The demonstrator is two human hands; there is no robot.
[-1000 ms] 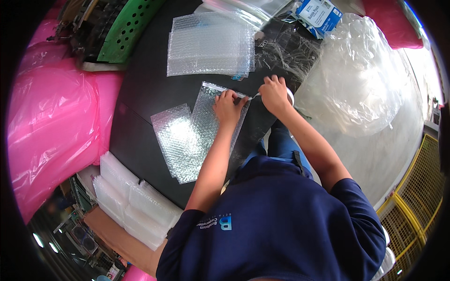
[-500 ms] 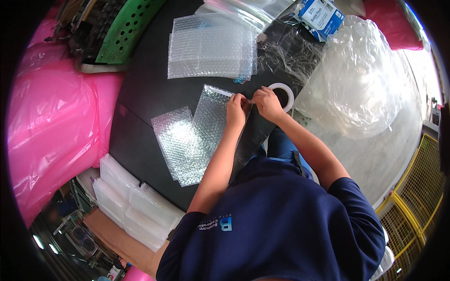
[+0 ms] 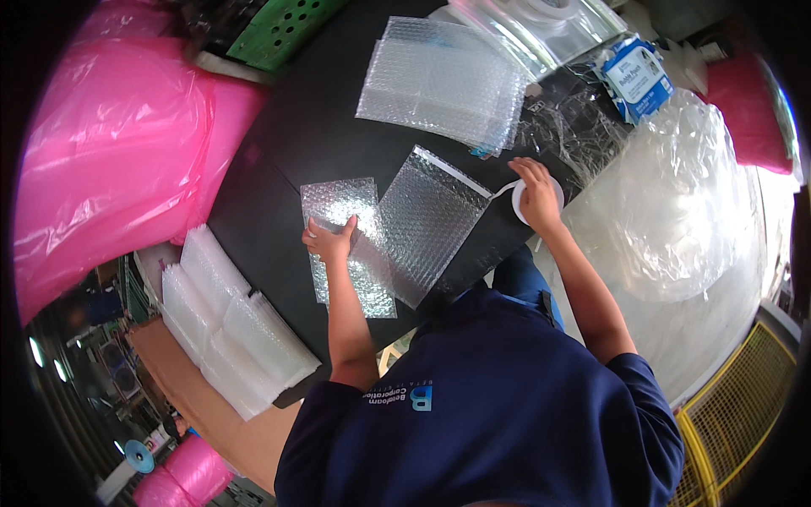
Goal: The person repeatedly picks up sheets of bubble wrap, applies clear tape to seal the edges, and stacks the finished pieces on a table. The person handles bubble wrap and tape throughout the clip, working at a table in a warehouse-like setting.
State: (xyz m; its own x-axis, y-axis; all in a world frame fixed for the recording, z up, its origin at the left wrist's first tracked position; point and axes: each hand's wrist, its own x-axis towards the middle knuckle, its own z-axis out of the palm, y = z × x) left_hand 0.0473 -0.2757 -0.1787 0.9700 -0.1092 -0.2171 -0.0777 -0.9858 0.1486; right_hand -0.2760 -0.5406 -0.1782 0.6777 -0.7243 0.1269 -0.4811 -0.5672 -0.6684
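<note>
The larger bubble-wrap sheet [image 3: 435,228] lies aslant on the dark counter [image 3: 283,139], a white strip [image 3: 454,171] along its upper edge with a thin tail leading to the tape roll [image 3: 554,201]. Over that roll lies the right hand [image 3: 536,190]; I can't tell whether its grip is closed. The left hand [image 3: 329,242], grip loose and thumb spread, rests on a second, shinier sheet [image 3: 346,197] beside the first. Farther back sits a stack of clear bubble wrap [image 3: 443,80].

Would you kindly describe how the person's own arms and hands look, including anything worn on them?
The left hand and right hand are bare, without gloves. No watch or bracelet shows on the forearms. Short, dark navy sleeves cover the upper arms.
</note>
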